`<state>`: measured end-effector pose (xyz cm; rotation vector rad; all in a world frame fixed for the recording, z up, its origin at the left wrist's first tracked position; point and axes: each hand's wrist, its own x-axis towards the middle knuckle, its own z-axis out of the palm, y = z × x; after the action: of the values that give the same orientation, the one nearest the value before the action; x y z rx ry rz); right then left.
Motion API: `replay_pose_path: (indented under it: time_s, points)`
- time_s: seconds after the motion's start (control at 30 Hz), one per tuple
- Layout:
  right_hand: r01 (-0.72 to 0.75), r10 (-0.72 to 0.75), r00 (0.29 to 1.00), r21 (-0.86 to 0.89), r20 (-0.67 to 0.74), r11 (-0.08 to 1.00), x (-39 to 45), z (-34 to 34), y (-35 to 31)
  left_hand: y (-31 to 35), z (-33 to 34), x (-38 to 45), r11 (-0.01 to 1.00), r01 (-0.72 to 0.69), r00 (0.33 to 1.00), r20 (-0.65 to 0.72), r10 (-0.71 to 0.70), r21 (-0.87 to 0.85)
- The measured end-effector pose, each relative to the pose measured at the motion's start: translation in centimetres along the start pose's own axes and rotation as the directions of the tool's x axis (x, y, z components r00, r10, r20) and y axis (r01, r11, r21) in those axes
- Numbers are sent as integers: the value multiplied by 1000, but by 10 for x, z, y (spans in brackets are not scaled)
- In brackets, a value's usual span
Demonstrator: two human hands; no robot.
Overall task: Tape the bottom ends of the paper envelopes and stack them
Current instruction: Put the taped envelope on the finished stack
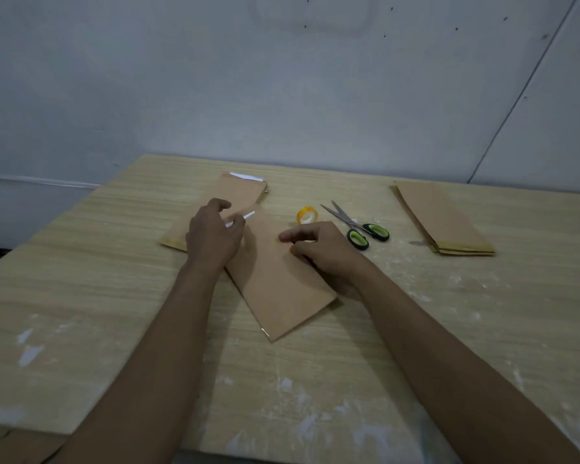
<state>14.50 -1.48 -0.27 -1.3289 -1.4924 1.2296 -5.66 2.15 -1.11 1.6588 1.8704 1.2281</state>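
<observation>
A long brown paper envelope [282,279] lies slanted at the middle of the pale wood-grain worktop [81,296]. The left hand [213,237] pinches its far end in a closed grip; the right hand [322,249] rests on it, fingers curled, though I cannot tell whether they grip anything. Behind lies a brown envelope pile [211,202], with a second stack [442,219] far right. A yellow tape roll [307,215] and green-handled scissors [359,226] sit between.

Between my hands lay the slanted envelope [282,279], filling the middle of the table [81,279]. Just past my right hand [322,252] stood the tape roll [307,215] and the scissors [359,226], blocking that side. A stack of envelopes [444,219] sat far right, another pile [228,192] behind my left hand [213,239]. Bare wood lay open to the left and near me.
</observation>
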Motion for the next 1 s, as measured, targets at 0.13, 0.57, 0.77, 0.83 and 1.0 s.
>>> replay_pose_path:
  time_s: [0.13,0.57,0.77,0.83,1.0]
  points:
    - [-1,-1,999,-40,-47,999,-6,-10,1,3,4,-4,999,0,999,40,-2,44]
    - [21,-20,1000,-156,10,987,-22,-48,14,-15,6,7,921,7,1000,-28,4,389]
    - [43,-41,999,-167,15,985,-24,-51,19,-19,6,13,884,80,996,2,-92,461]
    - [41,-38,999,-172,18,984,-23,-51,20,-18,5,12,878,105,992,7,-123,467]
    - [46,-45,999,-181,10,982,-24,-50,20,-18,3,11,881,100,989,54,-141,462]
